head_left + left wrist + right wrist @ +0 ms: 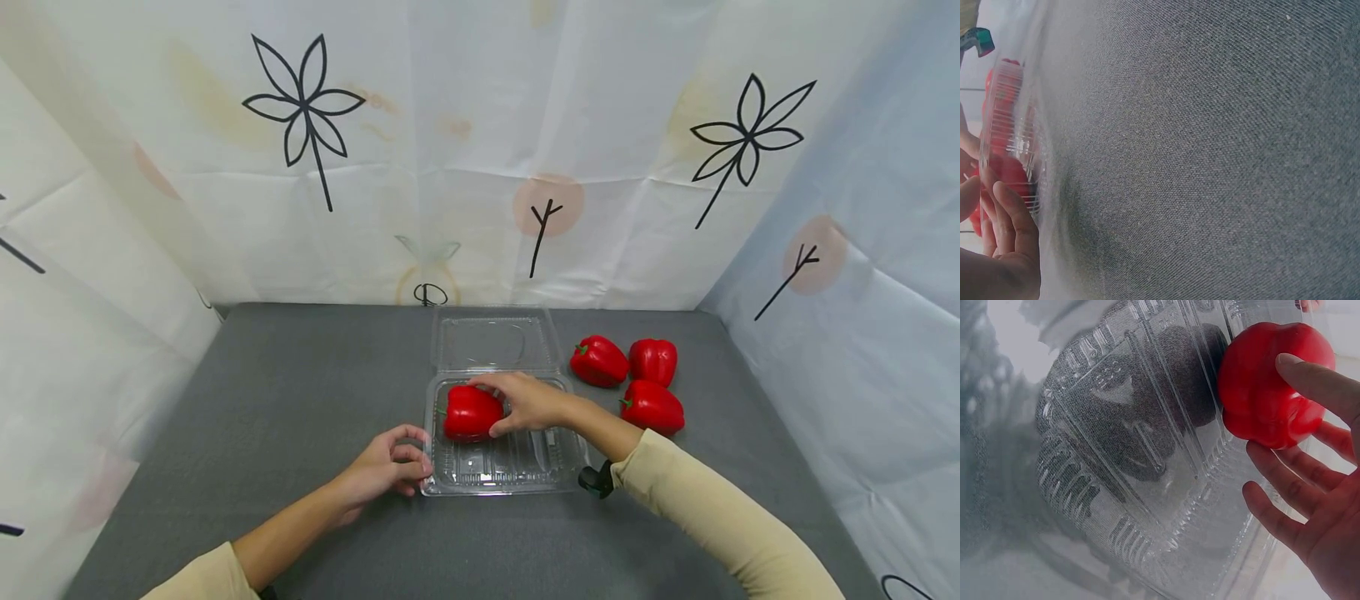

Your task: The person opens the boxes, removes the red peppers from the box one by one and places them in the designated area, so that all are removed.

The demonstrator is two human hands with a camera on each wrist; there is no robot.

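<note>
A clear plastic clamshell container (487,477) lies with its hinged lid (480,340) folded back toward the wall. Inside its left half is a red bell pepper (467,414), its green stem facing left. My right hand (534,403) holds this pepper from the right; in the right wrist view the thumb lies over the pepper (1266,394) and the fingers reach below it. At the container's front left corner, my left hand (390,467) pinches the rim between thumb and fingers. The left wrist view shows its fingers (1019,215) against the ribbed side wall (1007,119).
Three more red bell peppers stand together right of the container: one at the back left (599,361), one at the back right (653,361) and one in front (652,407). The grey table (315,375) meets patterned white cloth walls (450,150) at the back and sides.
</note>
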